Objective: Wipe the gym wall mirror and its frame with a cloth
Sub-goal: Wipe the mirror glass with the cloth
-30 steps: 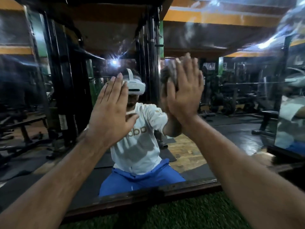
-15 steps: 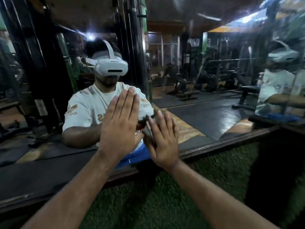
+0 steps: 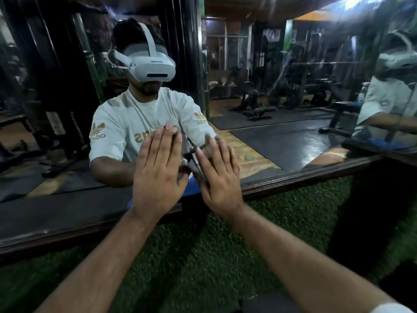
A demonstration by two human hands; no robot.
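Mostly hidden cloth (image 3: 193, 164), under right hand (image 3: 220, 177)

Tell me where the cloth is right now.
In the head view, the cloth is pressed flat against the mirror under the right hand, just above the bottom frame.

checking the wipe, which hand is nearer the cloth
Right. The right hand presses the grey cloth flat against the mirror. The left hand rests open on the glass just left of it, beside the cloth's edge.
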